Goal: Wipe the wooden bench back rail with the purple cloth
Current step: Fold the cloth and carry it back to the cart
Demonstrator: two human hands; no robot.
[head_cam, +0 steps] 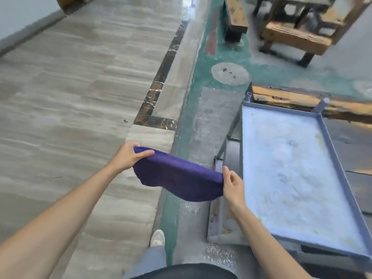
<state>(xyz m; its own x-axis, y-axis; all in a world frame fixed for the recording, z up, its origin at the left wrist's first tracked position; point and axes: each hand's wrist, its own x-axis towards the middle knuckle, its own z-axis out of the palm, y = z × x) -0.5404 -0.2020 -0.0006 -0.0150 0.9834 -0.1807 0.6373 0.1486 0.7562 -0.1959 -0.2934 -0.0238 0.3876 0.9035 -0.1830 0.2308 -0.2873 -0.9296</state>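
Observation:
The purple cloth (pixel 178 177) hangs stretched between both hands at waist height, folded over with its lower edge sagging. My left hand (pixel 128 156) pinches its left end with the thumb on top. My right hand (pixel 232 183) grips its right end. A worn wooden bench rail (pixel 298 100), yellow-brown with dark patches, runs across the right side behind a grey cart, about an arm's length beyond my right hand. Two more wooden benches (pixel 237 15) (pixel 296 37) stand further off at the top.
A grey metal cart with a pale, stained top tray (pixel 330 150) stands close on my right, touching the wooden rail. Grey tiled floor spreads left, with a dark marble strip (pixel 159 87). A green painted strip with a round cover (pixel 230 73) lies ahead. My shoe (pixel 158 237) is below.

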